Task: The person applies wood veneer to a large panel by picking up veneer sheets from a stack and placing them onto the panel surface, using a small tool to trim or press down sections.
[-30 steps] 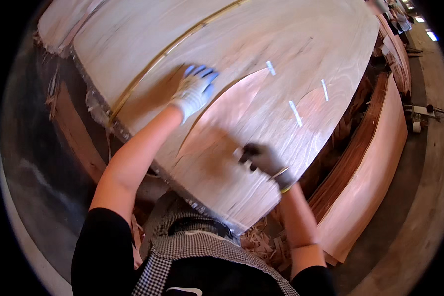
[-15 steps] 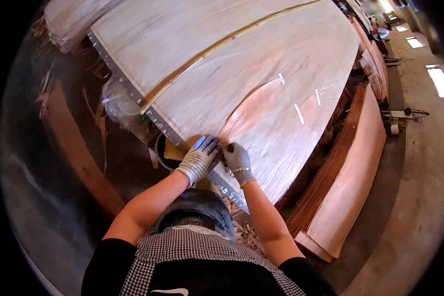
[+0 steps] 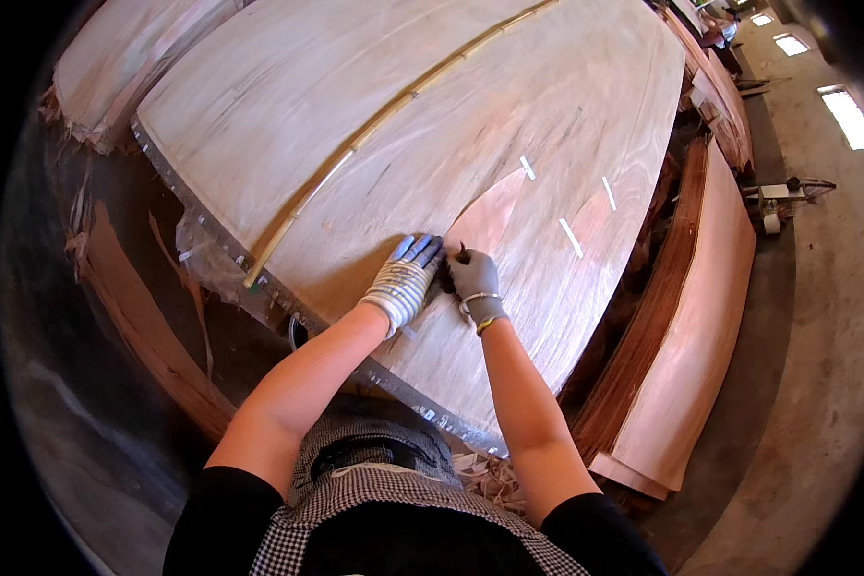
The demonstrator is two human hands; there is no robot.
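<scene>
A large pale wood veneer sheet [image 3: 288, 125] covers the tabletop in front of me. My left hand [image 3: 405, 280], in a striped glove with blue fingertips, lies flat on it, fingers stretched out. Close beside it, my right hand [image 3: 475, 280] in a grey glove is closed, knuckles up. Something small and dark shows at its fingers, too hidden to name. Just beyond both hands lies a pinkish pointed veneer patch [image 3: 490, 217], a short white tape strip [image 3: 527, 168] at its far tip. Another tape strip [image 3: 571, 238] sits to the right.
A long bamboo strip [image 3: 355, 146] crosses the sheet on the left. The table's dark metal edge [image 3: 408, 392] runs in front of me. Stacked reddish veneer sheets [image 3: 686, 331] stand to the right. Wood scraps [image 3: 154, 317] lie on the left floor; a person is far off at upper right.
Both hands have moved away from the table's near edge, along the pinkish patch toward its tip. Less of the patch shows beyond them. A tape strip is now visible by my left wrist.
</scene>
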